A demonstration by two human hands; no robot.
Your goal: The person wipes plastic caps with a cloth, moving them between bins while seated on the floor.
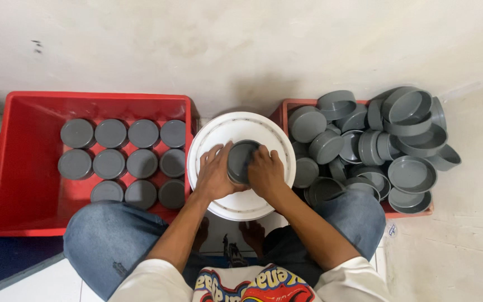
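Grey cap (241,161) (on a white lid (236,207)) is clasped by both hands' grip, left hand (214,174) and right hand (266,174).

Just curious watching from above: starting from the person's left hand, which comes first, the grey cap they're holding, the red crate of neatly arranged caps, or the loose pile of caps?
1. Grey cap: under the left hand, on the white lid.
2. Red crate: just left.
3. Loose pile: right, past the right hand.

1. At my nine o'clock I see a red crate (12,168) holding eleven grey capped containers (125,164) in three rows.
2. At my three o'clock I see a second red crate (286,106), heaped with loose grey caps (412,173).
3. At twelve o'clock stands a whitish wall (241,45).
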